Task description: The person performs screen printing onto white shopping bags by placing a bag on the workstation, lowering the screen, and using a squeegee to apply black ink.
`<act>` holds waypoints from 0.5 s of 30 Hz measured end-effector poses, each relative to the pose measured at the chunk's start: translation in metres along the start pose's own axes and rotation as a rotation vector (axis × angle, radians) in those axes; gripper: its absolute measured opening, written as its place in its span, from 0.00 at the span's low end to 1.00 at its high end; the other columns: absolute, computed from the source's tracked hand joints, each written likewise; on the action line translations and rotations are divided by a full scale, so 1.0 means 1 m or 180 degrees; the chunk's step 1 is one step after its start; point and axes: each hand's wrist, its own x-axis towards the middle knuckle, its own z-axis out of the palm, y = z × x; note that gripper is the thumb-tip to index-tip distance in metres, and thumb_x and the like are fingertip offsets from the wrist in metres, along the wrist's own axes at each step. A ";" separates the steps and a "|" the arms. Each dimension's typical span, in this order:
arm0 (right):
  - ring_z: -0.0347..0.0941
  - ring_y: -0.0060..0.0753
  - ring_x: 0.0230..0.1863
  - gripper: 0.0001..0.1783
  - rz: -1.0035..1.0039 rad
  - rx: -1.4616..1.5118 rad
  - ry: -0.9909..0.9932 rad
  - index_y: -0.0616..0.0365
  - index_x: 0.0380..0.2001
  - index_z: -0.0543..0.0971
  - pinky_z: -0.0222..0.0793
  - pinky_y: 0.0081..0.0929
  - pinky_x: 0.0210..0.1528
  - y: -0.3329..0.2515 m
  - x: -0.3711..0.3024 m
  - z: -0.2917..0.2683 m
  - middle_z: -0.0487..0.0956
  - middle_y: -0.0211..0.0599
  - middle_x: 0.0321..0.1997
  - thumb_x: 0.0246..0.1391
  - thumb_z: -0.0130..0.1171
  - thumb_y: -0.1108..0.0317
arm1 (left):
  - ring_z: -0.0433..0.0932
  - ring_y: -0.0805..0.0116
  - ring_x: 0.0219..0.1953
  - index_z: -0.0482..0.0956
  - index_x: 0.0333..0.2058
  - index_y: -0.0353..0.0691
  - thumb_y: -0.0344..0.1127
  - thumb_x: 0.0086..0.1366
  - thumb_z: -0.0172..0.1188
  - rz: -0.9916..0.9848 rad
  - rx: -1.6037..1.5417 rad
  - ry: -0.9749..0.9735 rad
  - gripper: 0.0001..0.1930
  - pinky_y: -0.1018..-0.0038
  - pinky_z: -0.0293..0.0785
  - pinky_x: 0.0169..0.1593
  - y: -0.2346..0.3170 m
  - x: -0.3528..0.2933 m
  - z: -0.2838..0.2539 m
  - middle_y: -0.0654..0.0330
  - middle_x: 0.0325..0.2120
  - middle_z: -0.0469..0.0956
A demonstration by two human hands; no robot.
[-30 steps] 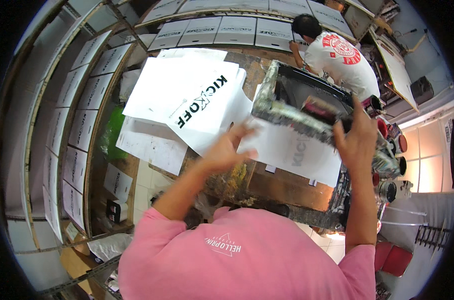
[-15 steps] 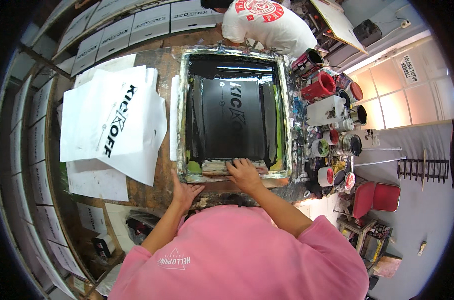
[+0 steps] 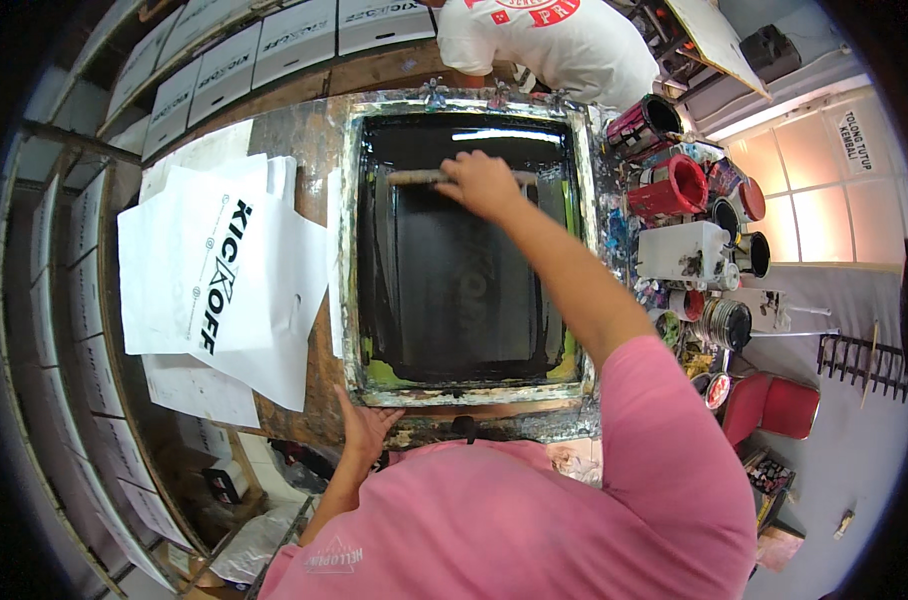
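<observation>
A screen-printing frame (image 3: 350, 260) lies flat on the worktable, its mesh (image 3: 454, 320) dark with black ink. My right hand (image 3: 482, 186) is closed on the wooden handle of a squeegee (image 3: 410, 178) in the far part of the screen. The blade is hidden under hand and ink. Beyond it, a wet black pool of ink (image 3: 424, 138) shines along the far end. At the frame's near left corner, my left hand (image 3: 368, 428) rests with thumb and fingers apart, touching the table edge. Faint lettering shows through the middle of the mesh.
White printed sheets or bags (image 3: 224, 270) are piled left of the frame. Paint tins and a red bucket (image 3: 668, 190) crowd the right side. Hinge clamps (image 3: 434, 92) hold the far edge. A co-worker in a white shirt (image 3: 554, 50) bends beyond the table. Shelves (image 3: 104, 400) stand left.
My right hand has pushed the squeegee from the near end of the screen to the far part. My left hand stays at the near left corner. The view has shifted slightly.
</observation>
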 end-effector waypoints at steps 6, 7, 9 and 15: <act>0.81 0.48 0.45 0.23 -0.0191 -0.0050 -0.0024 0.48 0.44 0.82 0.77 0.49 0.45 0.015 0.021 -0.011 0.83 0.41 0.40 0.64 0.54 0.41 | 0.65 0.44 0.68 0.45 0.73 0.32 0.87 0.59 0.36 0.0336 0.0194 -0.0116 0.64 0.50 0.65 0.69 0.002 -0.019 0.005 0.38 0.67 0.61; 0.81 0.49 0.46 0.23 -0.0098 -0.0155 0.0039 0.48 0.44 0.81 0.77 0.50 0.45 0.008 0.014 -0.008 0.82 0.41 0.41 0.63 0.55 0.41 | 0.67 0.45 0.67 0.46 0.73 0.32 0.87 0.60 0.36 0.0313 0.0132 -0.0168 0.63 0.51 0.66 0.69 0.001 -0.019 0.002 0.38 0.65 0.64; 0.80 0.50 0.46 0.22 0.0098 -0.0173 0.0017 0.48 0.43 0.81 0.77 0.49 0.44 -0.006 -0.006 -0.007 0.82 0.40 0.41 0.63 0.57 0.42 | 0.68 0.45 0.67 0.47 0.72 0.30 0.87 0.60 0.37 0.0414 0.0257 -0.0156 0.64 0.51 0.67 0.68 0.006 -0.025 0.006 0.37 0.65 0.63; 0.80 0.50 0.43 0.22 0.0002 -0.0059 -0.0018 0.50 0.44 0.76 0.78 0.47 0.41 -0.091 -0.130 -0.013 0.80 0.40 0.40 0.59 0.61 0.45 | 0.64 0.42 0.68 0.35 0.72 0.22 0.88 0.58 0.38 0.0513 0.0245 -0.0766 0.69 0.51 0.67 0.68 0.002 -0.030 -0.015 0.30 0.68 0.54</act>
